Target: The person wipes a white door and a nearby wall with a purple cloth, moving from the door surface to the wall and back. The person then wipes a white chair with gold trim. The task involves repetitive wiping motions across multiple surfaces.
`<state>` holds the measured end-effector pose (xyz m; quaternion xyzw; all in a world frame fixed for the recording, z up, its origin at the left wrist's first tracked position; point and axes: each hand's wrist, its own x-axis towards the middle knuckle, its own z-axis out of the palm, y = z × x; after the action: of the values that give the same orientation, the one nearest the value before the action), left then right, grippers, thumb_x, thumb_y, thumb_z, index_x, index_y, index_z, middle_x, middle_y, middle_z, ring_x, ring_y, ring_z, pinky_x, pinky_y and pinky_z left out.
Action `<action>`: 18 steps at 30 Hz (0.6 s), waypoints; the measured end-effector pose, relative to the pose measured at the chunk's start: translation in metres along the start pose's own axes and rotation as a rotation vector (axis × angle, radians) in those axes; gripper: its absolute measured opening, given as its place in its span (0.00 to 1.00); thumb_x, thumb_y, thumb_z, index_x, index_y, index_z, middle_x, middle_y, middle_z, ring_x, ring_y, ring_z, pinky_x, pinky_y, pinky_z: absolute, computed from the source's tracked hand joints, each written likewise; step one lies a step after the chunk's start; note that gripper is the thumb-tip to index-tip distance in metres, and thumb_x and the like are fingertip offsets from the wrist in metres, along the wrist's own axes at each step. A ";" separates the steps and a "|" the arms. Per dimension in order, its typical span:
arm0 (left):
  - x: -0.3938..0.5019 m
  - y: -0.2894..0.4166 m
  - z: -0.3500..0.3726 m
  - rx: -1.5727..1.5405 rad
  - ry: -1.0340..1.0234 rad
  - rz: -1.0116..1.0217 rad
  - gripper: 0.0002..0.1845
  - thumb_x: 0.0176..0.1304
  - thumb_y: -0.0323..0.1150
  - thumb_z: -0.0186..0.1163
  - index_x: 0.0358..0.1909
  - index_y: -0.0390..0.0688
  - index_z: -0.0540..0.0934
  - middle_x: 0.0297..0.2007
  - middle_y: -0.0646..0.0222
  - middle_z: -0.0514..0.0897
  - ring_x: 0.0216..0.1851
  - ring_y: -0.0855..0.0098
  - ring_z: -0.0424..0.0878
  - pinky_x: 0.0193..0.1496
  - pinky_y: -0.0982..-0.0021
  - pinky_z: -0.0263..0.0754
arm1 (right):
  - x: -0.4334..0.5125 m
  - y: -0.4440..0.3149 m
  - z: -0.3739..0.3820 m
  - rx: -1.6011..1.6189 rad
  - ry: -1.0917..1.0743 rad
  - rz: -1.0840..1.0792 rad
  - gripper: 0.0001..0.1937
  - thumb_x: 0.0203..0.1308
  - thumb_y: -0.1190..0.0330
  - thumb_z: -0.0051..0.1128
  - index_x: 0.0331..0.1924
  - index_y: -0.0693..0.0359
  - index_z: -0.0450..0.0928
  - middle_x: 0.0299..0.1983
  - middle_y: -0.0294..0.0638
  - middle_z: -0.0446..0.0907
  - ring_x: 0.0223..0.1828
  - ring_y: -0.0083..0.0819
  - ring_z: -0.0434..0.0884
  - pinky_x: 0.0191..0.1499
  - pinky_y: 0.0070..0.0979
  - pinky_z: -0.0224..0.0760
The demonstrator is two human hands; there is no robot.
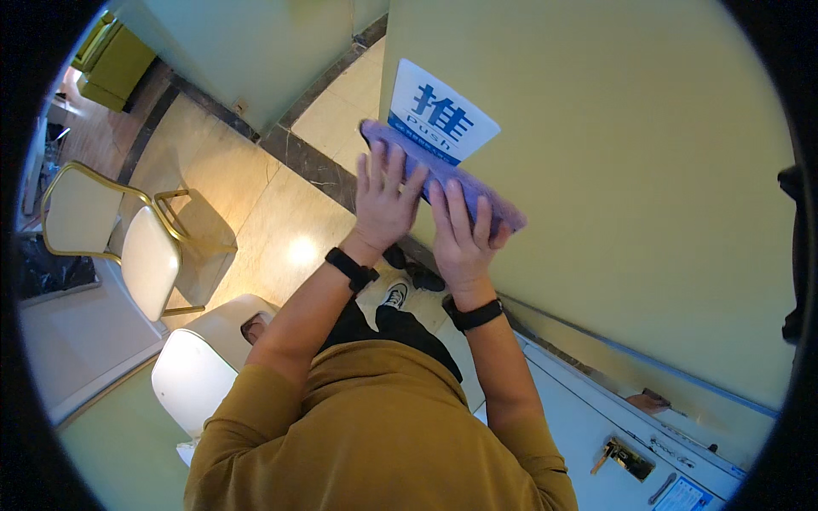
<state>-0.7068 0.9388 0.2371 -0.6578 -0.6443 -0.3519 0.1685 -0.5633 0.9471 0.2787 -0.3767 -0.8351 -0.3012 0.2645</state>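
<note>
A fuzzy purple cloth, long and narrow, lies slantwise across my view in front of a pale yellow-green panel, a wall or a door. My left hand rests on its left half, fingers spread and slightly blurred. On the right half is my right hand, with its fingers bent over the cloth. A white and blue sign bearing writing is fixed to the panel just above the cloth. Both my wrists wear black bands. How firmly the cloth touches the panel cannot be made out.
A gold-framed chair with cream upholstery stands left on the marble floor. Close by my left arm is a white rounded fixture. At lower right, a white door carries a gold handle. Green upholstered furniture stands far left.
</note>
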 end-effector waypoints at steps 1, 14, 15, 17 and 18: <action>0.003 -0.003 0.000 0.021 0.055 -0.016 0.23 0.50 0.33 0.58 0.52 0.51 0.71 0.61 0.50 0.58 0.62 0.43 0.53 0.60 0.44 0.51 | 0.004 -0.004 0.004 -0.005 0.019 0.006 0.17 0.56 0.69 0.47 0.50 0.42 0.77 0.60 0.26 0.65 0.69 0.38 0.47 0.67 0.46 0.22; -0.020 0.010 0.007 -0.288 -0.021 -0.058 0.25 0.49 0.28 0.60 0.53 0.51 0.71 0.61 0.50 0.57 0.63 0.39 0.51 0.61 0.45 0.53 | -0.034 -0.004 0.010 0.009 -0.122 0.037 0.19 0.53 0.70 0.49 0.51 0.45 0.75 0.61 0.26 0.63 0.69 0.41 0.46 0.67 0.47 0.25; -0.011 0.006 0.005 -0.258 0.029 -0.044 0.25 0.49 0.28 0.60 0.53 0.51 0.71 0.61 0.50 0.57 0.63 0.39 0.51 0.61 0.45 0.53 | -0.027 -0.004 0.009 0.030 -0.102 0.057 0.19 0.53 0.70 0.50 0.51 0.45 0.75 0.61 0.27 0.63 0.69 0.41 0.45 0.67 0.47 0.24; 0.001 0.002 0.001 -0.231 0.076 -0.026 0.26 0.48 0.29 0.61 0.53 0.51 0.71 0.61 0.49 0.58 0.62 0.38 0.51 0.61 0.46 0.54 | -0.014 -0.005 0.009 0.025 -0.026 0.070 0.20 0.52 0.71 0.51 0.51 0.46 0.75 0.61 0.28 0.64 0.69 0.42 0.45 0.66 0.47 0.23; 0.003 -0.001 0.000 -0.234 0.074 -0.023 0.26 0.48 0.29 0.61 0.53 0.51 0.71 0.61 0.49 0.58 0.62 0.38 0.51 0.61 0.47 0.55 | -0.011 -0.006 0.010 0.033 -0.004 0.071 0.20 0.52 0.71 0.51 0.51 0.46 0.75 0.61 0.28 0.64 0.69 0.41 0.46 0.66 0.47 0.23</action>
<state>-0.7076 0.9408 0.2385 -0.6521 -0.5998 -0.4505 0.1100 -0.5635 0.9457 0.2631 -0.4024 -0.8266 -0.2771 0.2793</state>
